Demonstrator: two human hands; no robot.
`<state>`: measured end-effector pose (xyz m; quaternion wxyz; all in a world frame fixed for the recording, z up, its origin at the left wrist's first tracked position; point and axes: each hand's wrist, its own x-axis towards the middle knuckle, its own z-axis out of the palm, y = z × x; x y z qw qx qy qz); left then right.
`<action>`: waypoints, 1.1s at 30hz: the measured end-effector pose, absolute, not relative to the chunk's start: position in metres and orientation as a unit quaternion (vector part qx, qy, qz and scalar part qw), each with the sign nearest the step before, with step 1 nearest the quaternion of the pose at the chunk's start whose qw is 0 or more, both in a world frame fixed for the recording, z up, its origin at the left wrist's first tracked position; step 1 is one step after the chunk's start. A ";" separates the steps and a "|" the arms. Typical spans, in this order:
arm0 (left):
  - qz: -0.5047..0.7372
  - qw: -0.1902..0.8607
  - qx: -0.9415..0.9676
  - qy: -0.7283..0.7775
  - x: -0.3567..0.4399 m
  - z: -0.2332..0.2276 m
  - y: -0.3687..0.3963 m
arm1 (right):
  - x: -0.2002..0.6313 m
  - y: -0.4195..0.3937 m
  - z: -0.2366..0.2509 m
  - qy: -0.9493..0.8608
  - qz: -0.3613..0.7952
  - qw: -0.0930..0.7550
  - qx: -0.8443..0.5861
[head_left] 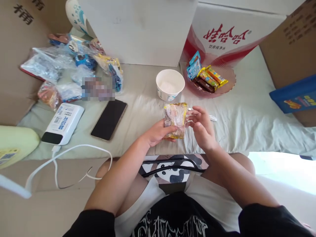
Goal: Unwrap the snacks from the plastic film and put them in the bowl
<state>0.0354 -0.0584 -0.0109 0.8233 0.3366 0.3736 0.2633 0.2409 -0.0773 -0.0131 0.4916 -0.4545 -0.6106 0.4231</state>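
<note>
Pale green cloth, softly rumpled, covers the counter (140, 138), and behind it stand stiff brown cardboard (271, 42) and a smooth white carton (222, 36) with red lettering. Centre stage, a shiny packet (175, 120): crinkled clear film, yellow-gold ends, a flat, roughly rectangular shape. And it's in the left hand (159, 131), grasped by the lower left part, thumb across the front, fingers tucked underneath. Look at the line of it: long axis running away from the person, top end pointing straight at the round paper bowl (166, 96), which sits just beyond.

Over on the other side, the right hand (203, 131) is spread, thumb apart from the fingers, fingertips right by the packet's right edge; whether they touch it, I cannot tell. So the packet is between the two hands, above the near part of the cloth.

Further right, a pinkish, see-through dish (230, 86) with a scalloped rim carries slim, glossy snack bars (208, 79). To the left, a flat dark phone (109, 120), a blocky white power bank (65, 121) with its cable (81, 146), and a loose heap of crumpled plastic bags (61, 62).
</note>
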 end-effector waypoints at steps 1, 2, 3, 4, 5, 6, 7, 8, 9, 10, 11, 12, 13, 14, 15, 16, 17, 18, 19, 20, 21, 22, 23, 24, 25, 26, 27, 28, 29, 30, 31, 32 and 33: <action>0.255 0.814 0.355 0.382 0.039 -0.013 -0.059 | 0.244 -0.073 -0.018 -0.576 0.472 0.481 -0.463; 0.250 0.800 0.380 0.390 0.043 -0.015 -0.059 | 0.246 -0.070 -0.023 -0.549 0.507 0.468 -0.472; 0.246 0.784 0.410 0.397 0.045 -0.017 -0.060 | 0.248 -0.068 -0.026 -0.531 0.530 0.456 -0.479; 0.240 0.765 0.443 0.401 0.046 -0.019 -0.060 | 0.250 -0.066 -0.028 -0.524 0.541 0.445 -0.484; 0.232 0.746 0.475 0.405 0.047 -0.020 -0.061 | 0.252 -0.066 -0.029 -0.526 0.546 0.435 -0.485; 0.224 0.728 0.504 0.406 0.047 -0.021 -0.061 | 0.254 -0.066 -0.028 -0.535 0.550 0.421 -0.484; 0.218 0.714 0.527 0.406 0.046 -0.022 -0.060 | 0.255 -0.067 -0.027 -0.545 0.552 0.404 -0.484; 0.216 0.705 0.543 0.402 0.045 -0.021 -0.060 | 0.256 -0.068 -0.026 -0.556 0.553 0.385 -0.487; 0.217 0.702 0.551 0.397 0.045 -0.021 -0.059 | 0.257 -0.070 -0.024 -0.565 0.549 0.368 -0.494; 0.219 0.704 0.552 0.391 0.045 -0.019 -0.058 | 0.257 -0.071 -0.023 -0.576 0.541 0.354 -0.500; 0.222 0.708 0.547 0.387 0.045 -0.018 -0.057 | 0.257 -0.072 -0.023 -0.588 0.530 0.345 -0.503; 0.226 0.714 0.538 0.387 0.046 -0.017 -0.057 | 0.256 -0.074 -0.022 -0.603 0.518 0.340 -0.503; 0.230 0.718 0.527 0.391 0.047 -0.017 -0.056 | 0.255 -0.075 -0.023 -0.618 0.505 0.337 -0.499; 0.232 0.721 0.517 0.399 0.048 -0.017 -0.057 | 0.253 -0.076 -0.023 -0.631 0.497 0.333 -0.494; 0.236 0.721 0.509 0.407 0.049 -0.018 -0.057 | 0.252 -0.076 -0.024 -0.642 0.493 0.329 -0.488; 0.241 0.720 0.502 0.414 0.049 -0.019 -0.058 | 0.252 -0.077 -0.024 -0.648 0.491 0.328 -0.481; 0.250 0.718 0.495 0.421 0.050 -0.021 -0.059 | 0.253 -0.077 -0.025 -0.651 0.490 0.334 -0.474; 0.264 0.716 0.485 0.428 0.049 -0.023 -0.060 | 0.256 -0.077 -0.025 -0.652 0.484 0.348 -0.469; 0.283 0.711 0.473 0.436 0.048 -0.025 -0.060 | 0.260 -0.076 -0.025 -0.653 0.468 0.366 -0.470; 0.308 0.704 0.458 0.447 0.046 -0.027 -0.059 | 0.265 -0.074 -0.024 -0.656 0.434 0.385 -0.483; 0.334 0.694 0.444 0.457 0.044 -0.029 -0.058 | 0.272 -0.072 -0.024 -0.660 0.380 0.400 -0.510; 0.359 0.683 0.432 0.466 0.041 -0.030 -0.057 | 0.280 -0.069 -0.024 -0.664 0.311 0.403 -0.548; 0.380 0.673 0.424 0.472 0.038 -0.031 -0.055 | 0.288 -0.065 -0.025 -0.668 0.232 0.392 -0.589; 0.397 0.665 0.418 0.475 0.035 -0.032 -0.053 | 0.296 -0.061 -0.027 -0.669 0.159 0.369 -0.626; 0.411 0.657 0.415 0.477 0.032 -0.032 -0.052 | 0.303 -0.057 -0.030 -0.668 0.102 0.340 -0.654; 0.424 0.649 0.413 0.478 0.030 -0.032 -0.050 | 0.309 -0.053 -0.033 -0.668 0.065 0.309 -0.674; 0.436 0.640 0.412 0.480 0.028 -0.031 -0.049 | 0.313 -0.050 -0.036 -0.668 0.046 0.279 -0.688; 0.448 0.631 0.409 0.483 0.026 -0.031 -0.048 | 0.316 -0.047 -0.039 -0.668 0.038 0.256 -0.697; 0.459 0.623 0.406 0.486 0.025 -0.031 -0.047 | 0.317 -0.045 -0.041 -0.669 0.037 0.242 -0.702; 0.468 0.617 0.403 0.488 0.024 -0.030 -0.047 | 0.316 -0.045 -0.041 -0.669 0.040 0.239 -0.702; 0.475 0.613 0.400 0.489 0.024 -0.030 -0.047 | 0.314 -0.045 -0.040 -0.669 0.048 0.248 -0.699; 0.479 0.611 0.396 0.490 0.024 -0.030 -0.046 | 0.311 -0.047 -0.038 -0.669 0.069 0.263 -0.692; 0.482 0.610 0.394 0.491 0.024 -0.030 -0.046 | 0.306 -0.050 -0.035 -0.669 0.106 0.283 -0.680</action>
